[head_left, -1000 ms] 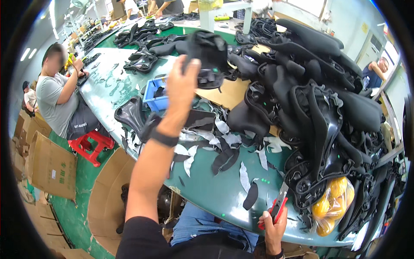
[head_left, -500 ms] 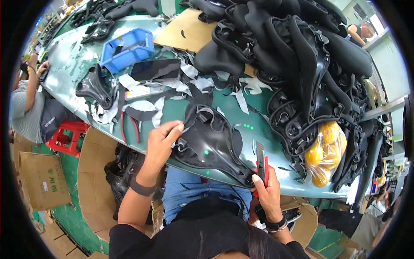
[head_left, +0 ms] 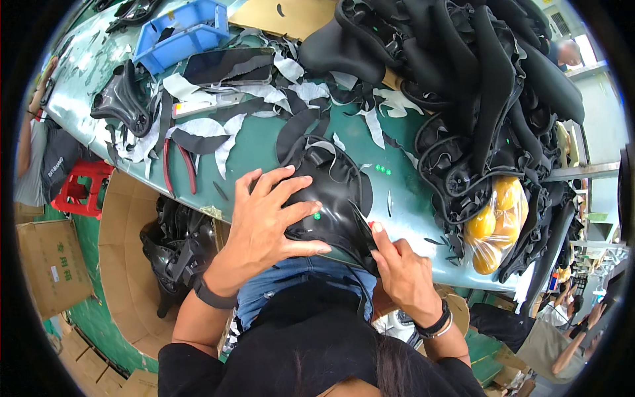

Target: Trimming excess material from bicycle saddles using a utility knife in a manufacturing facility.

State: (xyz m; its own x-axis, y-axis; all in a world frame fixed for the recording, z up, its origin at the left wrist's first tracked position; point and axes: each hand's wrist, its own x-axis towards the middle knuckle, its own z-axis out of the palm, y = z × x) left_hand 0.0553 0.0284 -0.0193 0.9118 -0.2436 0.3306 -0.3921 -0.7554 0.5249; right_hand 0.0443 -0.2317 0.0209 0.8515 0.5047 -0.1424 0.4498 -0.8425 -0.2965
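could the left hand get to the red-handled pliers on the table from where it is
Probably yes. The left hand lies flat on the black saddle, and the red-handled pliers lie in the open on the green table to its left, with only loose scraps around them.

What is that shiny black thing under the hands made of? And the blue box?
The black saddle-shaped piece looks like smooth moulded plastic or rubbery vinyl: it gleams under the left hand and right hand. The blue box looks like hard, matte plastic with stiff, straight walls.

Green table (head_left: 261,149) carries black saddles (head_left: 331,192), scraps (head_left: 198,126), pliers (head_left: 177,165).
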